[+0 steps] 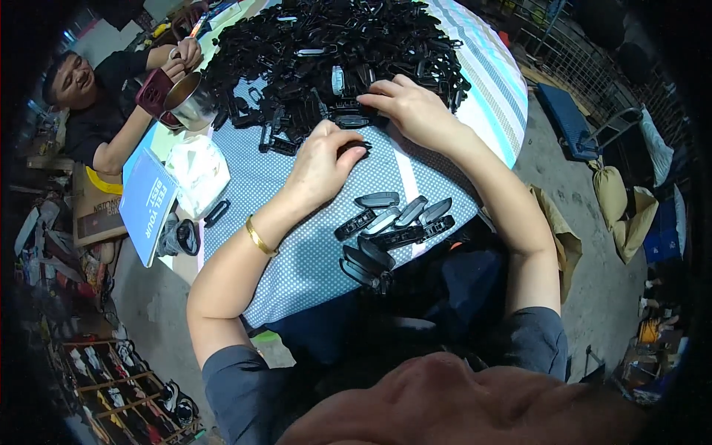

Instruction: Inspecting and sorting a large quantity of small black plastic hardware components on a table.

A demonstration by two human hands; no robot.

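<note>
My left hand (324, 165) is closed, with a small black plastic piece (360, 145) pinched between thumb and fingers; much of the piece is hidden. Farther right, my right hand (417, 110) reaches over the near edge of a large heap of black plastic pieces (326, 44). Its fingers are bent and apart at the heap, and I see nothing gripped in them. Below both hands, close to my body, lies a smaller group of black, elongated pieces (398, 236), some glossy on top and some showing a hollow, ribbed side.
The table has a patterned cloth (289, 297). At its left are a metal mug (194, 104), a white plastic bag (199, 174), a blue notebook (148, 200) and a dark roll (178, 236). Another person (111, 96) sits at the far left. A blue platform cart (565, 122) stands right.
</note>
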